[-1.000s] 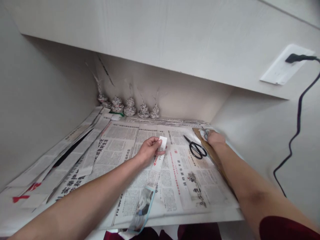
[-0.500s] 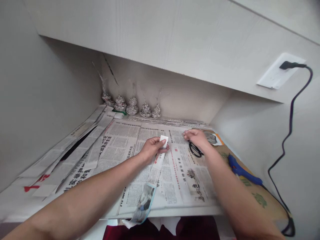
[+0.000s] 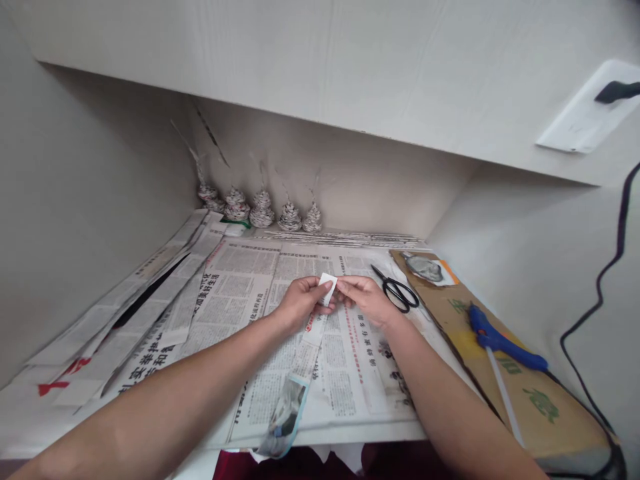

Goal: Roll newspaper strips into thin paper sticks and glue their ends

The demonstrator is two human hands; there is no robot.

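My left hand (image 3: 303, 301) is closed on the upper end of a newspaper strip (image 3: 306, 360), whose plain white tip shows between thumb and fingers. From there the strip runs down toward me, and its printed picture end hangs over the table's front edge. My right hand (image 3: 365, 297) meets the left, its thumb and fingertips pinched at the right edge of the white tip. Just right of that hand lie black-handled scissors (image 3: 401, 295), pointing away to the left. Beneath both hands, newspaper sheets (image 3: 250, 280) cover the table.
Cut newspaper strips (image 3: 145, 293) are piled at the left. Several woven paper gourds (image 3: 262, 211) stand along the back wall, beside thin rolled paper sticks (image 3: 350, 239). On cardboard (image 3: 545, 427) at right rests a blue glue gun (image 3: 505, 343) with a glue stick. A low overhang (image 3: 310, 67) spans above.
My right hand has come left from beside the scissors to the strip's white end, leaving the scissors uncovered. The view has shifted a little; my left hand keeps its hold.
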